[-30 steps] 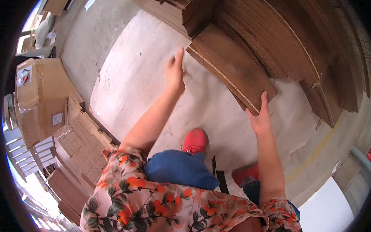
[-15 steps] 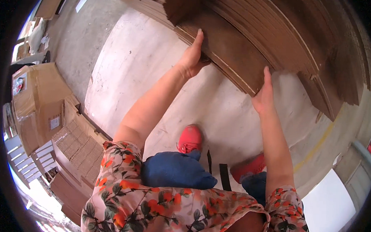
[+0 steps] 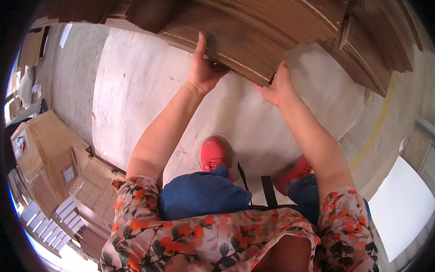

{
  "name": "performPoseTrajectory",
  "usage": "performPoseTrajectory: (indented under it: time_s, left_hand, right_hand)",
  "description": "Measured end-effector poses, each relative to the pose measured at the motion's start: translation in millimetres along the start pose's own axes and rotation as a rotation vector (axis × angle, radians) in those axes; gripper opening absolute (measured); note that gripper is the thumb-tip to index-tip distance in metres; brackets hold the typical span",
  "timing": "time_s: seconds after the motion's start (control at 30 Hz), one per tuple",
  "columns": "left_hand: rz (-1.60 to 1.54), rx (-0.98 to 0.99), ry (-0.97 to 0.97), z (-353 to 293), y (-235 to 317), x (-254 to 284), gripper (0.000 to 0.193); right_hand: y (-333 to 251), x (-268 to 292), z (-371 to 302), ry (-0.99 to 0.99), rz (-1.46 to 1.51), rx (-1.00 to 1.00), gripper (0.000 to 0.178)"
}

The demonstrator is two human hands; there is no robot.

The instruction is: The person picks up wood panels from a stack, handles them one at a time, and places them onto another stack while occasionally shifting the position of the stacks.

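Observation:
A flat bundle of brown cardboard sheets point(image 3: 230, 40) lies across the top of the view, level with other stacked cardboard. My left hand point(image 3: 204, 71) grips its near long edge, thumb on top and fingers curled underneath, where they are hidden. At the bundle's right end corner, my right hand point(image 3: 278, 85) closes round it, thumb along the near edge and fingers against the end. Both arms are stretched out away from my body.
Larger stacks of brown cardboard point(image 3: 298, 16) rise behind and beside the bundle, with more sheets point(image 3: 364, 59) jutting out at right. A taped carton point(image 3: 52, 140) and corrugated pieces point(image 3: 96, 184) stand at left. A white panel point(image 3: 403, 209) is at lower right.
The bundle and both my hands have shifted left and a little up in the view. The stacks and cartons sit differently as my head has turned. Both hands keep their hold.

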State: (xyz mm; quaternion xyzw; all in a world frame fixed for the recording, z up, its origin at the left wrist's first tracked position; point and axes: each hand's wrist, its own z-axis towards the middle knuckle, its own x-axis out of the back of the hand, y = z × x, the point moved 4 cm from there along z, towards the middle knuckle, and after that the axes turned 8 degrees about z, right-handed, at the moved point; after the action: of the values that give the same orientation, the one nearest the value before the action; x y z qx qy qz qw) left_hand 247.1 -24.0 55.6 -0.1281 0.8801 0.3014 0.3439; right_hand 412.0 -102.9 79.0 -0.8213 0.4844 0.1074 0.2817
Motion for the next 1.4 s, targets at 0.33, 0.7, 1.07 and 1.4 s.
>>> performPoseTrajectory:
  time_s: [0.33,0.7,1.07,1.4]
  left_hand:
    - [0.641,0.432,0.123,-59,-76,-1,0.084]
    - [2.25,-0.248,-0.08,-17,-149,-83,0.073]
    - [1.169,-0.082,0.136,85,-123,-222,0.102]
    - [0.973,0.007,-0.046,196,-99,-288,0.111]
  right_hand:
    - [-154,124,-23,-0.071,-1.491,0.135,0.054]
    - [-220,348,-47,0.286,-0.423,0.259,0.048]
    - [-379,379,-29,0.257,-0.169,0.725,0.074]
    - [-371,313,-1,-0.022,0.099,0.417,0.072]
